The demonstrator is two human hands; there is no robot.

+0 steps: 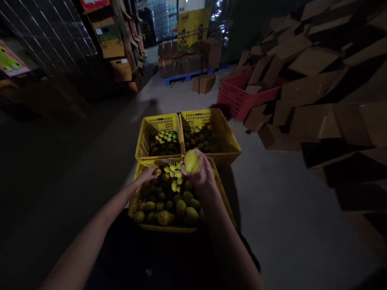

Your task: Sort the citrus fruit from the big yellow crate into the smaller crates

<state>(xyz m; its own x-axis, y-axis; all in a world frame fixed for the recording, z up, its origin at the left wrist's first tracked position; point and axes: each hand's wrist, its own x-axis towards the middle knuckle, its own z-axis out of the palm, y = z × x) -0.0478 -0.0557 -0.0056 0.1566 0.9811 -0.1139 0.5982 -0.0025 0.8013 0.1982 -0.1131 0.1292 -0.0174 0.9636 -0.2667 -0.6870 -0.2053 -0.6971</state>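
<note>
My right hand (204, 173) is closed around a pale yellow lemon (191, 161), held up above the near yellow crate (178, 229). At that crate's far left, my left hand (148, 175) has its fingertips around a smaller, darker lemon (158, 172). Yellow and greenish lemons (181, 207) fill much of the near crate, and a patch of bright light falls on those between my hands. Behind it stand two more yellow crates, the left one (142, 139) with yellow and green lemons and the right one (231, 137) with shaded lemons on its left side.
A red crate (232, 100) with cardboard in it stands to the right, beside a large heap of cardboard boxes (317, 88). Farther back, wrapped goods rest on a blue pallet (187, 76) with a small carton (204, 83) in front. Stacked boxes (113, 44) line the left.
</note>
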